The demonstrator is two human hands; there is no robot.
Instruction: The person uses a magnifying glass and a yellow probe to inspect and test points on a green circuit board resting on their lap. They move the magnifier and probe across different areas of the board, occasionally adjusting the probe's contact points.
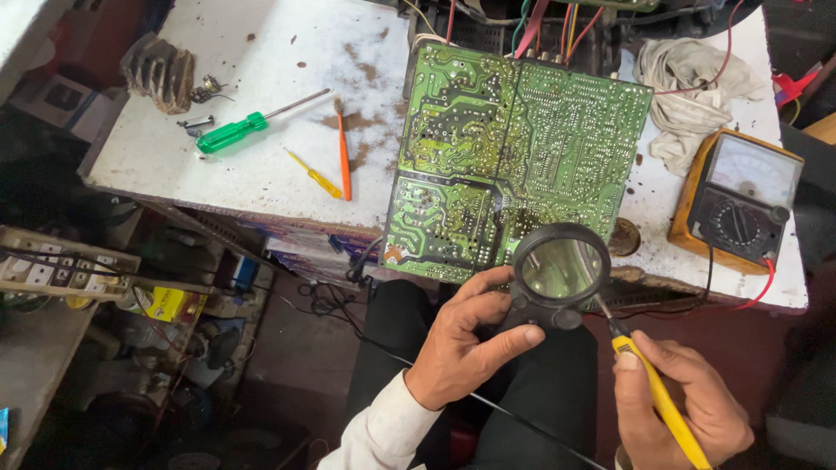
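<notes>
Both our hands are busy: the left hand [461, 348] grips a black magnifying glass [560, 268] over the near edge of the green circuit board [514, 157], just beyond our fingers, while the right hand [679, 409] holds a yellow soldering iron [653, 387]. We judge we're inspecting; next calls for a steady tip.

Electronics repair workshop | stained white counter [261, 165] carries a green circuit board [514, 157] at centre, screwdrivers [228, 132] upper left, an analogue multimeter [738, 200] at right | spare parts and loose wires crowd shelves [52, 270] lower left
</notes>
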